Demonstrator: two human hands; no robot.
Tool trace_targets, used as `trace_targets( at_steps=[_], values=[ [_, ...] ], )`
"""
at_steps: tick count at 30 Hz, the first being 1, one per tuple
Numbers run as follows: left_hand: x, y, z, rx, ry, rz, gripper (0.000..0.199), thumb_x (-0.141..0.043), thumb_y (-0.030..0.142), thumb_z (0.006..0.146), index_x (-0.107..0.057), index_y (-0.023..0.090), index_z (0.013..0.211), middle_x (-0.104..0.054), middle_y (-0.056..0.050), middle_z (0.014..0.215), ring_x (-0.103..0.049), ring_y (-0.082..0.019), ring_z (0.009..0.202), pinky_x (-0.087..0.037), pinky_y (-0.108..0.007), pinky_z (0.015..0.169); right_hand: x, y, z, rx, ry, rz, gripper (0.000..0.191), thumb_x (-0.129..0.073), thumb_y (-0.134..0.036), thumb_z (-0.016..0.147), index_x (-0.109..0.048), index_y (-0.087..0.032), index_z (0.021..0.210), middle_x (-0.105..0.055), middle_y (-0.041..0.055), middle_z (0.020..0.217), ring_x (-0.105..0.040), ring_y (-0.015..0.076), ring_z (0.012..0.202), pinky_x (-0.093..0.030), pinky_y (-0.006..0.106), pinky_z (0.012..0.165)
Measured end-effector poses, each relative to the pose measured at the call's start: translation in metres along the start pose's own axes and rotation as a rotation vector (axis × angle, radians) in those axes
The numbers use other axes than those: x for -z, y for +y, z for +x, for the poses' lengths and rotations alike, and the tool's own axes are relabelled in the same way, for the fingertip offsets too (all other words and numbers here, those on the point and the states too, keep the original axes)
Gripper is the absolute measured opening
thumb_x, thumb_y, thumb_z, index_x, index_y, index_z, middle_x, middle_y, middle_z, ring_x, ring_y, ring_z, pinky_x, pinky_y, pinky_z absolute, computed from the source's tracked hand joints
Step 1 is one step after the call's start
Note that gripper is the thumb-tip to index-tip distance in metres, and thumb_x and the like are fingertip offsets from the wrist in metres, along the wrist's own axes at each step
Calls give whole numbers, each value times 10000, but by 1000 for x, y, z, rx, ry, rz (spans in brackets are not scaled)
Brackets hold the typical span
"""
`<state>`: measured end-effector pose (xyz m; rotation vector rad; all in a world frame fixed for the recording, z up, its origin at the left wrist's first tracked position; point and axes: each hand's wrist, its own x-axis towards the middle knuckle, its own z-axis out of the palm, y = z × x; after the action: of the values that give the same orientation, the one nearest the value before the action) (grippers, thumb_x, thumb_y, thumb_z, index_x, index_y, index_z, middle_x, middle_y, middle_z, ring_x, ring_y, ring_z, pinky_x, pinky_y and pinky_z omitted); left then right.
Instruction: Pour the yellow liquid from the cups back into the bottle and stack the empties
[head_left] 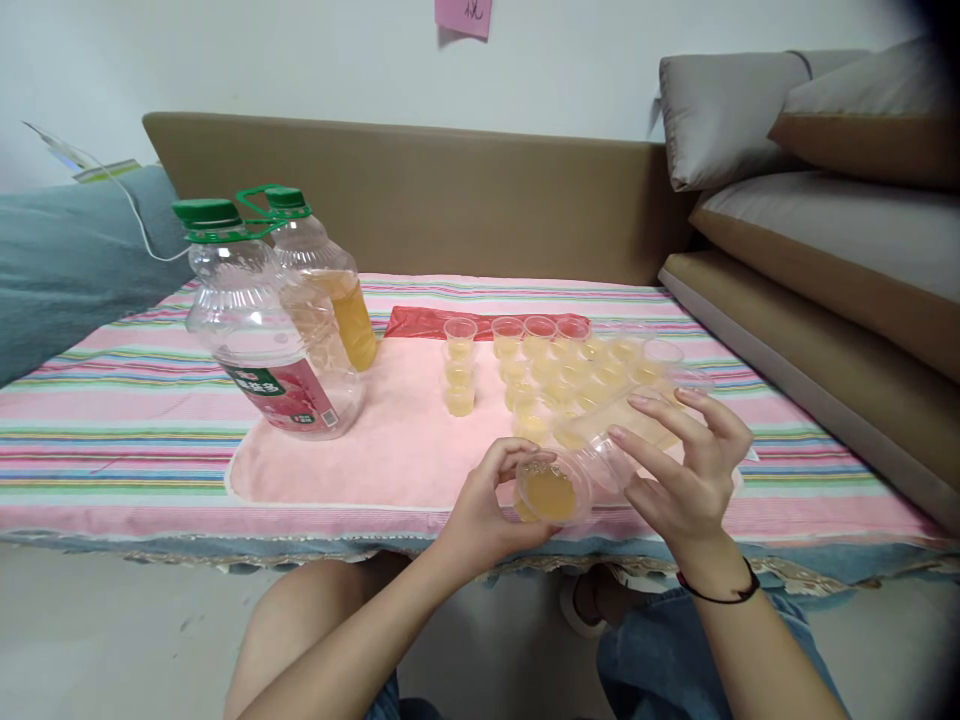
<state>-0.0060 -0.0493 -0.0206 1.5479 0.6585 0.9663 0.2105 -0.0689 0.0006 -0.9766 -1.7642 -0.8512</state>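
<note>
My left hand (487, 505) grips a clear plastic cup of yellow juice (551, 490) near the table's front edge, its open top tilted toward me. Just to the right, my right hand (686, 460) has its fingers bent around a clear, see-through container (615, 440) that lies slanted beside the cup. Whether that container is a cup stack or a bottle cannot be told. Behind both hands stand several juice cups (551, 370) in rows, partly covered by the container and my right hand. A separate short column of cups (460, 375) stands to their left.
Two large green-capped bottles stand at the left: an apparently empty one (262, 330) in front, one with amber juice (356, 320) behind. Red plastic (420, 322) lies behind the cups on a pink mat (315, 475). Stacked cushions (832, 240) border the right side.
</note>
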Motion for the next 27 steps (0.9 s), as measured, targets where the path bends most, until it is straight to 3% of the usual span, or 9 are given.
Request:
trace_targets(
  at_steps=[11,16,20,27],
  values=[
    [0,-2,1,7,3,-2,594,-800,147,589,-497,221,1095,-661,-112,1210,-609,-259,1167,-444,-380,997,0,-4,2,-14,-17,1,432,-616,-37,806,-657,-351,1100,-640,18,1188,-474,275,1237,-468,505,978],
    [-1,-3,1,8,5,-5,598,-798,155,588,-499,225,1100,-655,-91,1194,-615,-251,1146,-448,-377,990,4,-10,3,68,23,-19,375,-673,-36,790,-650,-331,1022,-663,3,1152,-450,243,1240,-457,518,1017],
    [-1,-4,1,0,6,6,596,-789,166,588,-501,230,1107,-662,-66,1132,-632,-244,1088,-475,-358,933,5,-18,4,157,26,-75,441,-810,-103,687,-657,-381,994,-688,-32,1112,-442,233,1241,-460,486,1029],
    [-2,-3,0,25,-15,-21,575,-759,133,597,-509,232,1106,-663,-66,1121,-629,-254,1093,-471,-373,953,8,-24,1,275,64,-82,511,-837,-95,628,-688,-472,939,-623,-82,1171,-391,244,1288,-456,457,1048]
  ],
)
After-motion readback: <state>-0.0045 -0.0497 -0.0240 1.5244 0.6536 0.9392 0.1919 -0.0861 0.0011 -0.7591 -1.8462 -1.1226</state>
